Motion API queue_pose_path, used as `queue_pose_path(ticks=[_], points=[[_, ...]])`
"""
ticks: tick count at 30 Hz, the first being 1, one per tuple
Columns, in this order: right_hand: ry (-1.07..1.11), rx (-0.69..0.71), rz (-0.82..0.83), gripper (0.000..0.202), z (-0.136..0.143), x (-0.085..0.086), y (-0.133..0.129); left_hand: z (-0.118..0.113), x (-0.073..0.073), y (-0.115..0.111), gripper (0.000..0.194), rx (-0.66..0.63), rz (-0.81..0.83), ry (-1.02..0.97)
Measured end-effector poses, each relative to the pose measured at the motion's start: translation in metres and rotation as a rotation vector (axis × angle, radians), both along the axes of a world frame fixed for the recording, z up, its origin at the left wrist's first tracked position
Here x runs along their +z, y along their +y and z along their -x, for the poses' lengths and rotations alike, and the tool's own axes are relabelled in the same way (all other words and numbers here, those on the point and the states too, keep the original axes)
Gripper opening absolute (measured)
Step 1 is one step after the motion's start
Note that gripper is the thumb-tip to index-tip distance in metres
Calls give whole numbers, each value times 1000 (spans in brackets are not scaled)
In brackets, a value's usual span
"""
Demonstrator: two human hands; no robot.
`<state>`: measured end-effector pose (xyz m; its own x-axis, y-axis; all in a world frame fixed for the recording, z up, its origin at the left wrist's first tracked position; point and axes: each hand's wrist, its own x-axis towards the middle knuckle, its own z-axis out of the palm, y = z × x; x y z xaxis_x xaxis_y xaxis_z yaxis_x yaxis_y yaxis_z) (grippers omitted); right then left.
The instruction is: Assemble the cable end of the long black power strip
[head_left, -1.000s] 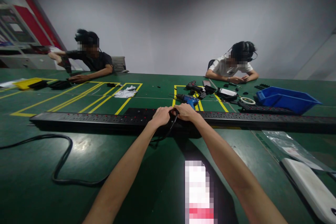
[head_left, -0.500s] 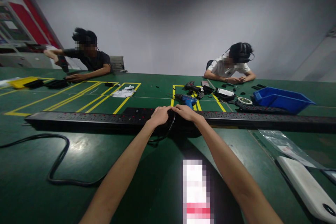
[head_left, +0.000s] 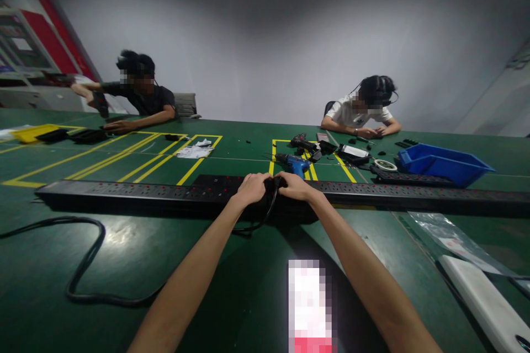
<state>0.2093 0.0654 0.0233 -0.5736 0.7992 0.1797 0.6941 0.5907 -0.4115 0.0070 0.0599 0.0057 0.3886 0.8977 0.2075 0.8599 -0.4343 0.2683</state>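
A long black power strip [head_left: 136, 192] with rows of outlets and small red dots lies across the table. Over its middle my left hand [head_left: 252, 187] and my right hand [head_left: 295, 185] come together from both sides, fingers bent and closed around the end of a black cable [head_left: 271, 207]. My fingers partly cover that end, so whether it is a plug is not clear. From there the cable curves down and left in front of the strip. A black section [head_left: 217, 179] of the strip sits behind my left hand.
Beyond the strip lie a blue power drill [head_left: 295, 164], a darker drill [head_left: 304, 143], a tape roll [head_left: 385, 165] and a blue bin [head_left: 445, 164]. Loose cable [head_left: 89, 253] loops at left; a white device [head_left: 484, 298] lies at right. Two people [head_left: 143, 91] sit across the table [head_left: 232, 146].
My right hand has shifted slightly back from the left, and its fingers are more curled, showing more of the cable's dark end. The whole view has tipped a little, so things sit lower.
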Motion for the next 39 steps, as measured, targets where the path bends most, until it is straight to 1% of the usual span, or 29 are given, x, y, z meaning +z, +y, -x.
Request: queue_pose_path(ticks=[4,7,10,14,19,22,24,28,34,39], points=[[-183,-117,-139,40,11,1,-2,0,0,0,41,12,-5,13],[-284,-188,-203,46,20,3,-2,0,-1,0,42,17,-2,25],[-342,-182,-240,45,24,3,-2,0,-2,1,43,20,7,34],[-377,-157,-279,38,24,5,1,1,-4,3,46,23,-4,23],[-343,-109,-258,36,22,10,7,1,-5,4,45,24,-4,18],[-314,-145,-226,39,20,9,4,2,-4,3,45,16,-3,22],[-297,-169,-234,40,20,6,0,2,-4,2,45,5,-8,20],[-291,-163,-291,34,20,3,-10,2,-3,0,46,4,-14,10],[-378,-119,-350,19,22,8,-13,2,-4,-1,45,-12,-11,-8],[-400,-173,-344,23,23,6,-13,2,-6,2,43,-12,-3,-6]])
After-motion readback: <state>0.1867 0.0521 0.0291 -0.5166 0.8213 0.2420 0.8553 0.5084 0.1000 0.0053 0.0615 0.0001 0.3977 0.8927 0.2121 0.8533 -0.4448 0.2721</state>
